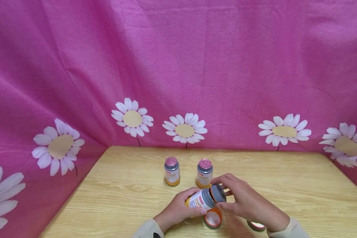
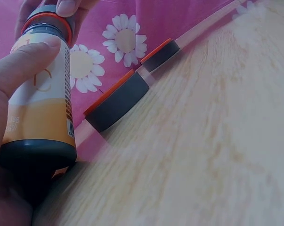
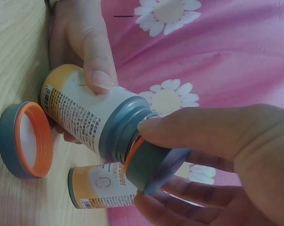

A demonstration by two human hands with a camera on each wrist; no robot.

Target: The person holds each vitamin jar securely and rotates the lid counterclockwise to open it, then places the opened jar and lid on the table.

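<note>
My left hand (image 1: pixel 179 206) grips a supplement bottle (image 1: pixel 199 200) with a white and orange label, tilted toward the right. In the right wrist view, the left thumb lies along the label of this bottle (image 3: pixel 92 106). With thumb and fingers, my right hand (image 1: pixel 241 195) pinches a grey screw cap (image 1: pixel 218 192) with an orange inner rim. That cap (image 3: pixel 153 165) sits askew at the bottle's mouth, a gap showing between its rim and the threaded neck. Right below the hands, a loose cap (image 1: pixel 213 218) lies on the table, orange inside facing up.
Two similar bottles stand uncapped behind the hands, one left (image 1: pixel 172 172) and one right (image 1: pixel 204 173), with pink seals on top. Another loose cap (image 1: pixel 257 226) lies partly under the right forearm. A pink flowered cloth (image 1: pixel 226 66) hangs behind the wooden table (image 1: pixel 122 198).
</note>
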